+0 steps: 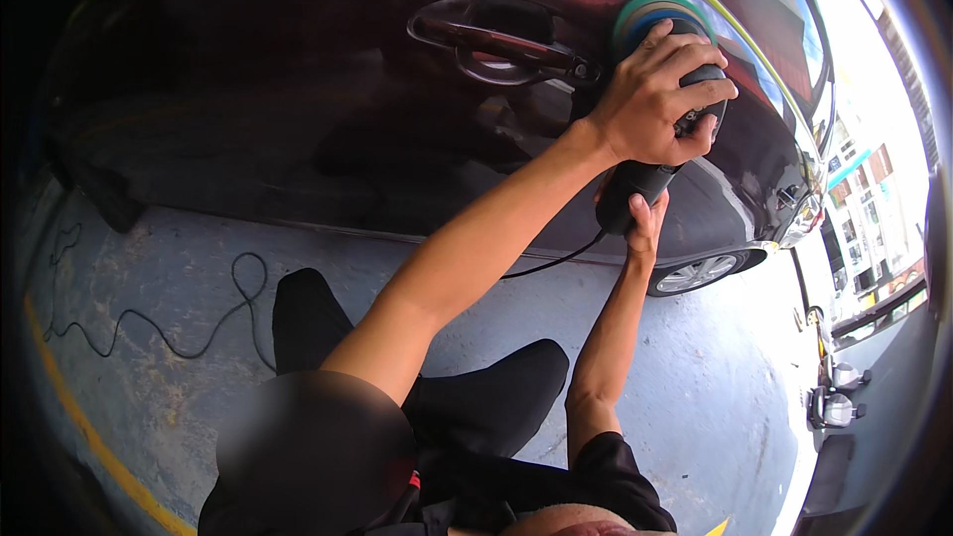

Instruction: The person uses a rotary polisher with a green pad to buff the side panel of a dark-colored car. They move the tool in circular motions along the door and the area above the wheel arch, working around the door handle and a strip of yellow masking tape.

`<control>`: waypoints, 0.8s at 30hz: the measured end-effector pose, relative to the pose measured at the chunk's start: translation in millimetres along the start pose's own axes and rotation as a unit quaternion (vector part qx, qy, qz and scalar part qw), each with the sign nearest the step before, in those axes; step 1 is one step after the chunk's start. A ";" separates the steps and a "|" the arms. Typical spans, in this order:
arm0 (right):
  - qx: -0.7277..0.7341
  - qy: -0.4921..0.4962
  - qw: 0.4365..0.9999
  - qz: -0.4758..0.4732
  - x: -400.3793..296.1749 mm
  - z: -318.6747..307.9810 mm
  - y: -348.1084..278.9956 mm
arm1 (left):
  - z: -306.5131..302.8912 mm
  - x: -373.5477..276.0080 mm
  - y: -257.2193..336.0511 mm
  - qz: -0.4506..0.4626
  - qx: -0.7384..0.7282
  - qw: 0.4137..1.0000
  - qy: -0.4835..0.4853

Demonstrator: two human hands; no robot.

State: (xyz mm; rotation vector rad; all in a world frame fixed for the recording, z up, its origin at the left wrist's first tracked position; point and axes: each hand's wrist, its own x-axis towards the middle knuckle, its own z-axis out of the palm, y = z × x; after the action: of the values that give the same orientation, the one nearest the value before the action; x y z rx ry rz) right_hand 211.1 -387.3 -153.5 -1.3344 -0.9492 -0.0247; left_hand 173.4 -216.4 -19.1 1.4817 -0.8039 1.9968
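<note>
Both my hands are on a black electric car polisher (631, 197). My left hand (655, 100) wraps over its head from above, fingers spread around the housing. Lower down, my right hand (646, 222) grips the rear of the body near the cord, its fingers partly hidden behind the tool. The round polishing pad (661, 1), green at the edge, lies against the dark red car door panel (476, 141), just right of the door handle (521, 48). Whether the pad is spinning I cannot tell.
Yellow-green masking tape (759, 52) borders the panel beside the window. A black power cord (160, 339) loops across the grey floor (692, 387) behind my legs (491, 394). At the right are a car wheel (696, 275) and seats (837, 398). A yellow line (97, 443) marks the floor.
</note>
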 end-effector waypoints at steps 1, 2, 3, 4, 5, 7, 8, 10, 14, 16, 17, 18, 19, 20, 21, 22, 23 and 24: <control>-0.002 -0.005 1.000 0.002 0.8 -5.1 -0.8 | 0.6 -0.1 0.6 -0.002 0.005 1.000 0.005; -0.005 -0.009 1.000 0.003 1.6 -10.2 -1.7 | 1.5 -0.6 2.3 -0.005 0.011 1.000 0.010; -0.008 -0.015 1.000 0.004 3.5 -14.4 -3.3 | 2.1 -0.4 3.6 -0.006 0.017 1.000 0.017; -0.012 -0.020 1.000 0.008 4.7 -18.3 -3.1 | 1.6 -0.7 4.5 -0.010 0.021 0.999 0.023; -0.016 -0.024 1.000 0.011 5.5 -21.9 -2.1 | 0.2 -1.6 5.2 -0.015 0.025 0.999 0.028; -0.029 -0.030 0.999 0.015 7.6 -19.3 -7.9 | -3.5 -3.8 4.3 -0.018 0.034 0.999 0.037; -0.040 -0.032 0.999 0.015 8.8 -18.3 -11.4 | -6.3 -5.1 3.1 -0.016 0.040 0.998 0.043; -0.062 -0.034 0.997 0.014 11.0 -13.8 -18.4 | -12.2 -7.6 1.8 -0.015 0.048 0.998 0.048; -0.096 -0.039 0.995 0.007 18.6 -14.7 -27.7 | -17.5 -5.3 0.6 -0.015 0.054 0.997 0.057; -0.102 -0.044 0.994 0.010 21.3 -12.6 -31.4 | -21.4 -4.2 0.5 -0.016 0.058 0.996 0.063; -0.103 -0.048 0.993 0.014 22.9 -11.2 -33.3 | -23.7 -3.6 0.2 -0.016 0.062 0.996 0.068; -0.103 -0.053 0.993 0.017 25.3 -9.0 -34.6 | -27.0 -3.1 -1.0 -0.016 0.067 0.995 0.073; -0.107 -0.056 0.993 0.020 27.5 -6.7 -35.5 | -31.1 -3.3 -2.2 -0.015 0.068 0.995 0.075; -0.110 -0.058 0.992 0.022 29.8 -4.5 -36.3 | -35.7 -3.8 -3.4 -0.015 0.070 0.994 0.077; -0.114 -0.059 0.991 0.025 30.6 -3.1 -36.7 | -38.9 -4.7 -3.8 -0.015 0.069 0.994 0.080; -0.126 -0.053 0.991 0.016 31.4 -5.1 -34.1 | -40.9 -4.8 -4.2 -0.014 0.064 0.995 0.080; -0.137 -0.047 0.989 0.006 32.2 -9.9 -29.2 | -42.7 -4.7 -4.5 -0.014 0.058 0.995 0.081; -0.147 -0.043 0.988 -0.003 34.4 -8.9 -28.0 | -44.2 -4.7 -5.4 -0.012 0.054 0.995 0.081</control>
State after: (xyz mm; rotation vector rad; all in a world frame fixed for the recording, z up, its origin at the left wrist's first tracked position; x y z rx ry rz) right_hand 223.6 -386.0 -110.0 -1.6140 -1.0525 -0.1169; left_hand 149.7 -180.9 -32.8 1.3597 -0.6157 2.1403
